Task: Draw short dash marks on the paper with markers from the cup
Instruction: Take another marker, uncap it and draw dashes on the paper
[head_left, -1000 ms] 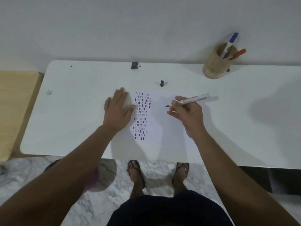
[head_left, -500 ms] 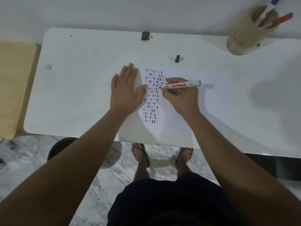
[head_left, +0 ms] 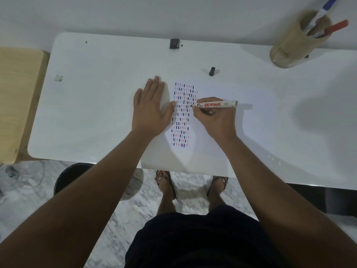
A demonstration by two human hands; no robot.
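Observation:
A white sheet of paper (head_left: 204, 144) lies on the white table (head_left: 96, 105), covered in the middle by columns of short blue and red dashes (head_left: 182, 115). My left hand (head_left: 149, 111) lies flat, fingers spread, on the paper's left part. My right hand (head_left: 216, 118) grips a white marker (head_left: 215, 104) with a red label, its tip touching the paper at the right edge of the dashes. A wooden cup (head_left: 295, 45) at the table's far right holds a blue-capped marker (head_left: 326, 6) and a red-capped marker (head_left: 337, 26).
A black marker cap (head_left: 212, 71) lies just beyond the paper. A small black block (head_left: 174, 43) sits at the table's far edge. A wooden surface (head_left: 17, 97) adjoins the table on the left. A dark bin (head_left: 71, 176) stands on the marble floor.
My right hand brought the marker from above the bare paper leftward and down to the edge of the dashes. My left hand stayed flat on the paper. The camera tilted down.

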